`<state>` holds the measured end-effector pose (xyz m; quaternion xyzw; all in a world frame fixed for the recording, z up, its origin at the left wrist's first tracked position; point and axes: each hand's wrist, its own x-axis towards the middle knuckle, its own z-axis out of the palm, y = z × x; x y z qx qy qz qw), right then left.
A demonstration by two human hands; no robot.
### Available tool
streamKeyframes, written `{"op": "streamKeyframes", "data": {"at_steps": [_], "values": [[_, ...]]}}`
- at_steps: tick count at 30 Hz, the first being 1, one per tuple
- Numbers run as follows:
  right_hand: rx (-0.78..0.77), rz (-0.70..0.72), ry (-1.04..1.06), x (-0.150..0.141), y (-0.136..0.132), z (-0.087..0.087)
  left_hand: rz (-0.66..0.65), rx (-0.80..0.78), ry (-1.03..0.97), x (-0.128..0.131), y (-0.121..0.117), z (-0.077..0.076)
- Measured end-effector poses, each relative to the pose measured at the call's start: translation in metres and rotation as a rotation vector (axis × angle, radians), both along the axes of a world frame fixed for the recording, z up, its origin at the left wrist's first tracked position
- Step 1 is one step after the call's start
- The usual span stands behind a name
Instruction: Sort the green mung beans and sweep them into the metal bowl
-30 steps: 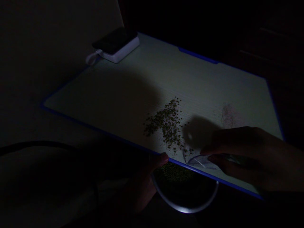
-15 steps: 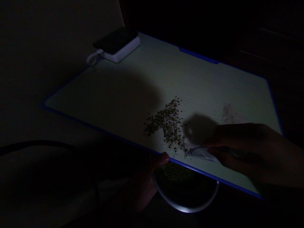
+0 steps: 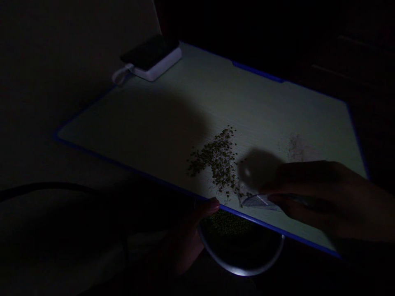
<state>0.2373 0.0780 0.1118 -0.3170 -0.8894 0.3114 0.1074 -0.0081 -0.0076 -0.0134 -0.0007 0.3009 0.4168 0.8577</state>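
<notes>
Small green beans (image 3: 220, 160) that look like mung beans lie scattered near the front edge of a pale, blue-edged board (image 3: 262, 102). Over that edge rests the thumb of my left hand (image 3: 193, 242); its palm is against a metal-rimmed bowl (image 3: 240, 271), and its other fingers are hidden. The bowl sits partly under the board, with more green beans (image 3: 230, 224) inside. My right hand (image 3: 321, 197) pinches a thin, see-through piece (image 3: 261, 201) with a pointed tip, exact kind unclear. It lies low over the board, its tip beside the nearest beans.
A white power bank (image 3: 163, 65) with a wrist strap stands at the board's far left corner, a dark phone-like slab (image 3: 151, 51) on top. Fine pinkish crumbs (image 3: 296, 148) lie at the right. A dark cable (image 3: 46, 187) curves at the left. The surroundings are very dark.
My right hand and the see-through piece rose slightly away from the board's front edge, then shifted a little left. The left hand, bowl and main bean patch look unmoved.
</notes>
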Motion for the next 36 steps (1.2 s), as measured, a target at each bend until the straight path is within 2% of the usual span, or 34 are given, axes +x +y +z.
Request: {"op": "streamKeyframes", "data": {"at_steps": [16,21,28,31,36], "values": [[-0.051,0.008,-0.02,-0.002,-0.003,0.002,-0.031,0.011,0.008,0.0,0.001,0.001],[0.017,-0.004,-0.078,0.006,0.0,0.002,-0.007,0.032,0.027,0.0,0.001,0.004],[0.122,-0.089,-0.103,0.018,0.004,0.004,-0.004,0.005,0.071,0.002,0.003,0.007],[0.138,-0.107,-0.09,0.019,0.004,0.002,-0.014,0.021,0.055,0.002,0.003,0.005],[0.107,-0.049,-0.065,0.012,0.003,0.0,-0.023,-0.005,0.026,-0.001,-0.002,-0.003]]}}
